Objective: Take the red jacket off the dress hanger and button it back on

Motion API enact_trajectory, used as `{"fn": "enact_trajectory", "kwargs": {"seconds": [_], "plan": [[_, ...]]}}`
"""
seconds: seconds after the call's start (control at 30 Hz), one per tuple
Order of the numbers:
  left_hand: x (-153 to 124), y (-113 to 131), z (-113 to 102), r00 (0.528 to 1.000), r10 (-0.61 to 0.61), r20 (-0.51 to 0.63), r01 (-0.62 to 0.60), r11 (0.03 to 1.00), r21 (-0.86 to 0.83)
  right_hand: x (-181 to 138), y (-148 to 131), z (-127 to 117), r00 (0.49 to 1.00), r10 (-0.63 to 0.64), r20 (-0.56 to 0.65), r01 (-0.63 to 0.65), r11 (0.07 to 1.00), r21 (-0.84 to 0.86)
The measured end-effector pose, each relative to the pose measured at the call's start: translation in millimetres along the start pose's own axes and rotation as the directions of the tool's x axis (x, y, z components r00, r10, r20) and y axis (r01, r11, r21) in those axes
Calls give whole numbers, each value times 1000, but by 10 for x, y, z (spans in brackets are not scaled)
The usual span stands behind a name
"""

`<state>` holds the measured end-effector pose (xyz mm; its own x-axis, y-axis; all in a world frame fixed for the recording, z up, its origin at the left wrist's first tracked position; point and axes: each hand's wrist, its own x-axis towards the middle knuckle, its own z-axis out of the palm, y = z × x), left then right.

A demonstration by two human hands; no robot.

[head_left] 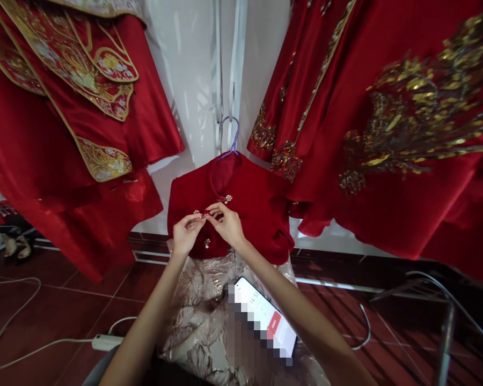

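The left hand (186,234) and right hand (228,225), both pinched closed, grip a jewelled fastening (205,215) on a red jacket (261,206). It hangs from a purple hanger (236,136) before a pale wall (177,69), above dark-red floor tiles (92,313). The jacket looks deep red, with sparkling clasps (227,199).

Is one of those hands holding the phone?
No, the left hand and right hand both have their fingers at the front of the red jacket, apart from the phone.
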<state>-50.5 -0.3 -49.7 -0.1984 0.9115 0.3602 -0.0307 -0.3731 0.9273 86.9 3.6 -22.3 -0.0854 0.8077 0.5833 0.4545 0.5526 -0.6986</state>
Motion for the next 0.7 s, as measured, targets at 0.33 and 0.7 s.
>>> {"fn": "enact_trajectory", "kwargs": {"seconds": [0.33, 0.7], "plan": [[35, -68, -46, 994, 96, -48, -92, 992, 87, -46, -30, 92, 996, 29, -80, -30, 999, -15], [-39, -12, -358, 965, 237, 114, -260, 925, 278, -175, -120, -162, 993, 99, 64, -105, 990, 98]]}}
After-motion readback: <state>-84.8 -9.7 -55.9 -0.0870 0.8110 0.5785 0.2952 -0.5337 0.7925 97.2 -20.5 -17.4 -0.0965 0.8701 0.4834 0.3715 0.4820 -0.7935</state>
